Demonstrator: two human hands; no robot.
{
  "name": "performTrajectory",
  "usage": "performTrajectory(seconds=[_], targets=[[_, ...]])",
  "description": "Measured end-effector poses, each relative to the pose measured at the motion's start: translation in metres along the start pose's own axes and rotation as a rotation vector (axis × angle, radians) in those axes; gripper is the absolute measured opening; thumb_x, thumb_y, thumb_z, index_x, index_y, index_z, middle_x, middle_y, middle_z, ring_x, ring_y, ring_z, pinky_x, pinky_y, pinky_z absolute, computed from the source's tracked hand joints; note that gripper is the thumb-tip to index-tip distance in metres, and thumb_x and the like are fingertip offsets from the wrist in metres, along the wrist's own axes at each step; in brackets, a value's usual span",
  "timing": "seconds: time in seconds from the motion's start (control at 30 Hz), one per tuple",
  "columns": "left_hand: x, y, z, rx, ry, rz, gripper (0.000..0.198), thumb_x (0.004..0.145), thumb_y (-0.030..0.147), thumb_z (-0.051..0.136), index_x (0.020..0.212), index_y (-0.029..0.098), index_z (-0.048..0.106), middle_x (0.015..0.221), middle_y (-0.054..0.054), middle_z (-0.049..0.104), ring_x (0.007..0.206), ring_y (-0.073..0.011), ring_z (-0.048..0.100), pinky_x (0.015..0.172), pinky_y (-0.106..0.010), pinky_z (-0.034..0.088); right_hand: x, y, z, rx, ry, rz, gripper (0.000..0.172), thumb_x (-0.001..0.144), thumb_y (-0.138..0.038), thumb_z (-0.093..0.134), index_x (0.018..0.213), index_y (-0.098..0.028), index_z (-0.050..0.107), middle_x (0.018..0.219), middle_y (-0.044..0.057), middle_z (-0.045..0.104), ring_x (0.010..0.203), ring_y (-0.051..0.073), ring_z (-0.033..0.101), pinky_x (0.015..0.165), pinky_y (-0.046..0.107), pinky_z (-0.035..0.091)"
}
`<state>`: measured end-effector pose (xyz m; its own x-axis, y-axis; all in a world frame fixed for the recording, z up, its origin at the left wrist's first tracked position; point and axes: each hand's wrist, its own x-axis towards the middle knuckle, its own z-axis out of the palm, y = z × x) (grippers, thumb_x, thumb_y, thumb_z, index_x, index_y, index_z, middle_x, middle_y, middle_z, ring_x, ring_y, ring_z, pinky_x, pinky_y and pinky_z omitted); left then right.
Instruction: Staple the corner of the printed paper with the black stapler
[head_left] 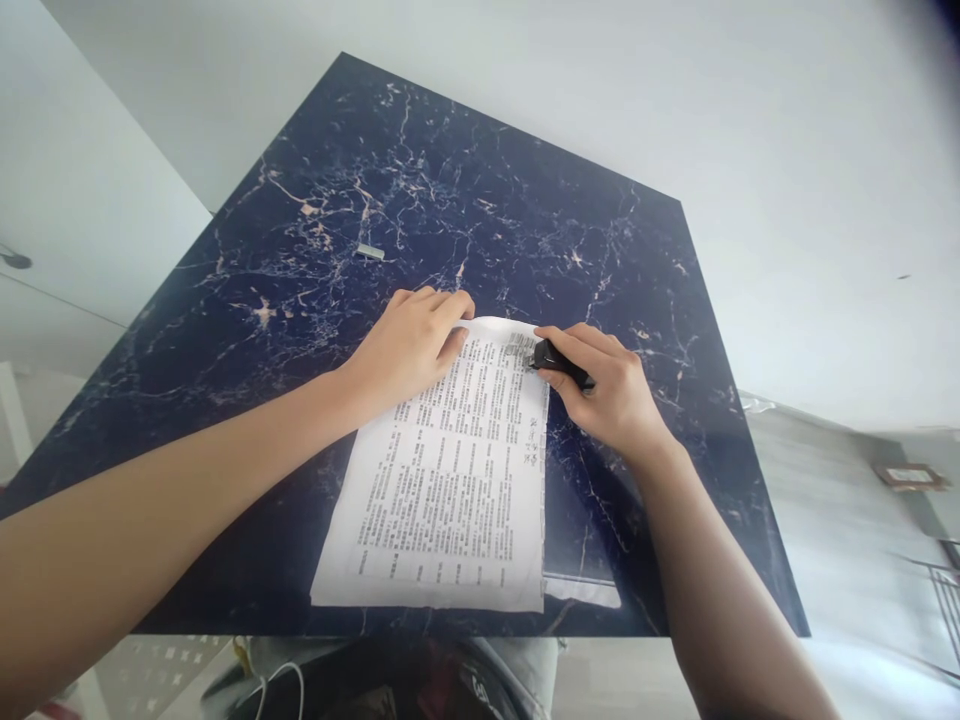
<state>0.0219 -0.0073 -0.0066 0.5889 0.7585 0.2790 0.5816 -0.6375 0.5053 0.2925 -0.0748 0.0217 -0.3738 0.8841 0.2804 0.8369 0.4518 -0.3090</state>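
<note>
Printed white sheets [442,480] lie on the dark blue marbled table, with handwriting near their right edge. My right hand [604,375] is wrapped round a black stapler [559,362], whose front end sits over the upper right edge of the paper. The far left corner of the paper is between the thumb and fingers of my left hand [420,340]. The palm side of my left hand is hidden.
A small pale green box-like piece [371,252] lies farther back on the table [487,180], left of centre. The table's near edge runs just below the paper. A white cable [281,680] hangs beneath that edge.
</note>
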Motion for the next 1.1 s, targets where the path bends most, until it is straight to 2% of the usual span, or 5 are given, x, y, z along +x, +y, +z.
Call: performTrajectory(seconds=[0.63, 1.1], targets=[[-0.0002, 0.0002, -0.0023, -0.011, -0.021, -0.01, 0.022, 0.105, 0.024, 0.046, 0.121, 0.019, 0.06, 0.115, -0.009, 0.067, 0.114, -0.0298, 0.062, 0.11, -0.054, 0.041, -0.0011, -0.0022, -0.0028, 0.035, 0.014, 0.028, 0.039, 0.098, -0.026, 0.056, 0.136, -0.025, 0.067, 0.105, 0.009, 0.069, 0.09, 0.026, 0.065, 0.08, 0.042, 0.054], [-0.0003, 0.0012, -0.0031, 0.017, -0.031, -0.008, 0.023, 0.105, 0.022, 0.045, 0.123, 0.018, 0.06, 0.116, -0.01, 0.068, 0.112, -0.0289, 0.061, 0.108, -0.052, 0.042, 0.0009, -0.0032, -0.003, -0.077, -0.059, 0.007, 0.039, 0.098, -0.022, 0.054, 0.134, -0.026, 0.067, 0.108, 0.009, 0.069, 0.092, 0.026, 0.064, 0.079, 0.043, 0.046]])
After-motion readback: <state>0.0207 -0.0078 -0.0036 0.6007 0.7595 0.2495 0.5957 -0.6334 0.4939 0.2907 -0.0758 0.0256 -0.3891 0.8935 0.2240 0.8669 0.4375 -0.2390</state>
